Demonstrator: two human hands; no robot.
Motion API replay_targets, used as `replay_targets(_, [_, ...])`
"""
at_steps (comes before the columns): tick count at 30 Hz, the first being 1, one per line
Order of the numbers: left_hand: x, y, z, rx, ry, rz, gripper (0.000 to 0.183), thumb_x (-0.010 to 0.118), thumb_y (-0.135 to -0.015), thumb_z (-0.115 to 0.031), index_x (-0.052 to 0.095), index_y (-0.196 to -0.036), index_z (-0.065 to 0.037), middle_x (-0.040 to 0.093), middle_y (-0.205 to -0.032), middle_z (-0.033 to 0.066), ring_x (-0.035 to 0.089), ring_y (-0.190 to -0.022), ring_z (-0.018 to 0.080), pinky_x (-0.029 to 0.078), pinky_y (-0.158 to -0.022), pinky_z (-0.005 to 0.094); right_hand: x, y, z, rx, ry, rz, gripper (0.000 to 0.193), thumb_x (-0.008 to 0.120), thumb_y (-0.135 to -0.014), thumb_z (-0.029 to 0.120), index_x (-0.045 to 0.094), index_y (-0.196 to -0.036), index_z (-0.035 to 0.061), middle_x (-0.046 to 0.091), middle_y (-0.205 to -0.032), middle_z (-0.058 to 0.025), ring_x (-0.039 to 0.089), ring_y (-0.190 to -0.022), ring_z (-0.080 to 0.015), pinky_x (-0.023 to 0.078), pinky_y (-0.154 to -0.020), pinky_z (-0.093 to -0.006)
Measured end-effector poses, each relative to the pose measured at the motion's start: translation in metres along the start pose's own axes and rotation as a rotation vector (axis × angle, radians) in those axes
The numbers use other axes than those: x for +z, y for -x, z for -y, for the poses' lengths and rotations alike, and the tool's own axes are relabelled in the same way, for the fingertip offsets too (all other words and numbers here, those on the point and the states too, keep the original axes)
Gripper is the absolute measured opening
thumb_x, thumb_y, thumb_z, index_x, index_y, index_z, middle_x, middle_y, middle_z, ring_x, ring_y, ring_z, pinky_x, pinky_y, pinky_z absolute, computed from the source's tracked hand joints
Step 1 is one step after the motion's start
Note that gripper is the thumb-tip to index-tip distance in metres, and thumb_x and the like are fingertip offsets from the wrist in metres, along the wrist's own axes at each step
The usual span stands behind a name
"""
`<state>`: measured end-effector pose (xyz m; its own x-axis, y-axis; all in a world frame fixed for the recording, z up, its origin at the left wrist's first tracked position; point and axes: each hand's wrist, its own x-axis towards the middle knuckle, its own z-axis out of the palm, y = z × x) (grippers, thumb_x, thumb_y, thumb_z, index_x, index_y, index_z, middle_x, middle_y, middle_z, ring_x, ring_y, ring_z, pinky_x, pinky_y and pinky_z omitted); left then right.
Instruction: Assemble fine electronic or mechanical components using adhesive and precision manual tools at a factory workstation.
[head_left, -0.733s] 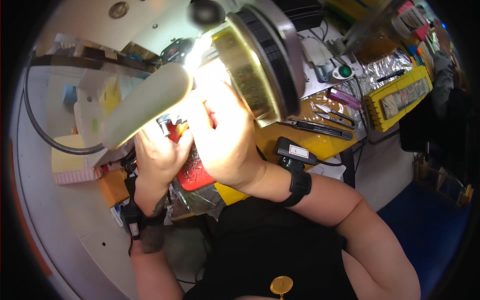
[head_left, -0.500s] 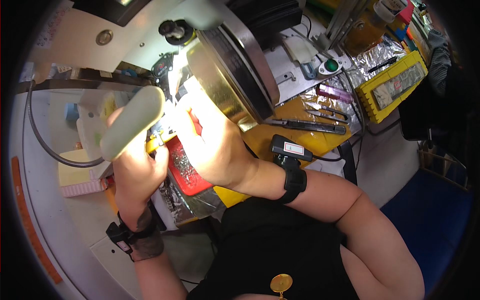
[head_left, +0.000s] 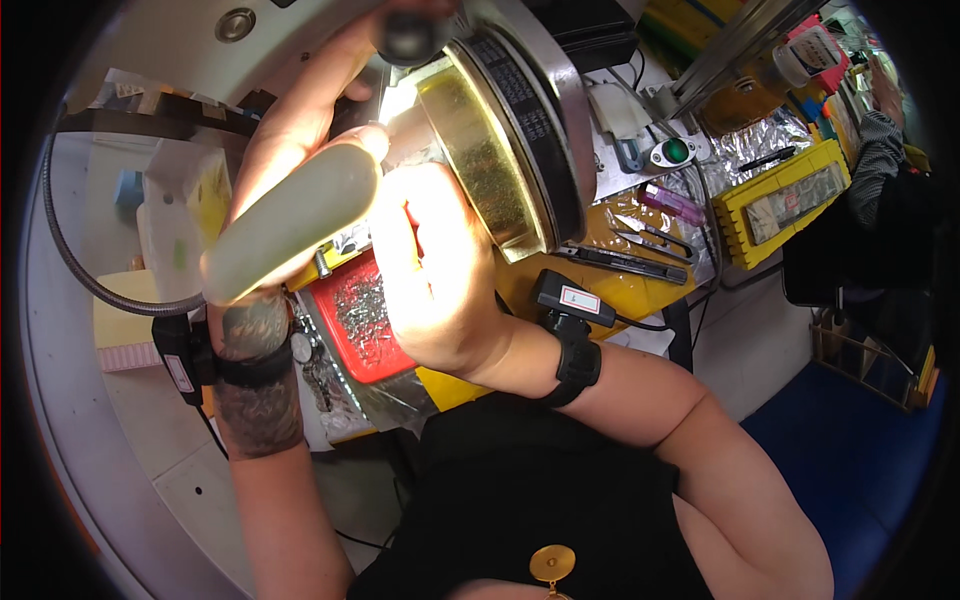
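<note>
My left hand (head_left: 310,110) stretches up along the machine, partly behind a pale, blurred lamp head (head_left: 300,225). Its fingers are extended and the thumb stands apart; the fingertips reach beside a black knob (head_left: 408,38), which partly hides them. My right hand (head_left: 435,270) is closed, fingers curled together, in bright light under a brass-coloured round housing (head_left: 465,150). Glare hides whatever it pinches. Below and between the hands lies a red tray (head_left: 375,372) holding many tiny silvery metal pieces. A small metal bolt (head_left: 322,265) shows beside the tray's far edge.
To the right lie a utility knife (head_left: 625,262), thread snips (head_left: 650,240) and a purple-handled tool (head_left: 672,203). A yellow box (head_left: 785,195) stands beyond them, near a green button (head_left: 676,151). A flexible metal conduit (head_left: 75,270) curves along the left. Another person's sleeve (head_left: 880,155) shows far right.
My left hand has moved up and away from the work beside my right hand, toward the black knob. My right hand stays closed near the same place. More of the red tray shows.
</note>
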<state>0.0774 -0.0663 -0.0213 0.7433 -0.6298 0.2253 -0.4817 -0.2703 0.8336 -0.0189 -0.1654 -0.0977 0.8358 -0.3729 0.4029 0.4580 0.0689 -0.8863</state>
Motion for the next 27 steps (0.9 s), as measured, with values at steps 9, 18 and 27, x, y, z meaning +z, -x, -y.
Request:
replay_targets(9, [0.021, 0.06, -0.01, 0.28, -0.313, -0.324, 0.029, 0.073, -0.08, -0.026, 0.072, -0.096, -0.001, 0.07, -0.107, 0.0151, 0.06, -0.106, 0.0359, 0.044, -0.099, 0.0469, -0.024, 0.027, 0.015, 0.115, -0.155, 0.102, 0.004, 0.051, -0.099, 0.002, 0.051, -0.103, -0.0001, 0.06, -0.088, -0.0125, 0.059, -0.074, -0.0234, 0.049, -0.07, -0.033])
replay_targets(18, [0.027, 0.082, -0.013, 0.101, -0.456, -0.295, 0.012, 0.08, -0.073, -0.008, 0.073, -0.082, -0.005, 0.072, -0.089, 0.011, 0.067, -0.084, 0.0266, 0.05, -0.088, 0.038, -0.022, 0.035, 0.018, 0.313, -0.292, 0.042, 0.01, 0.056, -0.1, 0.007, 0.052, -0.105, -0.0011, 0.061, -0.089, -0.0131, 0.061, -0.075, -0.0216, 0.05, -0.07, -0.032])
replay_targets(27, [0.043, 0.093, -0.022, 0.066, -0.393, -0.417, 0.013, 0.081, -0.074, -0.007, 0.071, -0.083, -0.007, 0.07, -0.089, 0.0082, 0.062, -0.089, 0.0235, 0.049, -0.08, 0.0327, -0.023, 0.037, 0.015, 0.324, -0.256, 0.084, 0.008, 0.058, -0.099, 0.004, 0.053, -0.104, -0.0007, 0.062, -0.091, -0.0131, 0.061, -0.077, -0.0203, 0.049, -0.071, -0.0309])
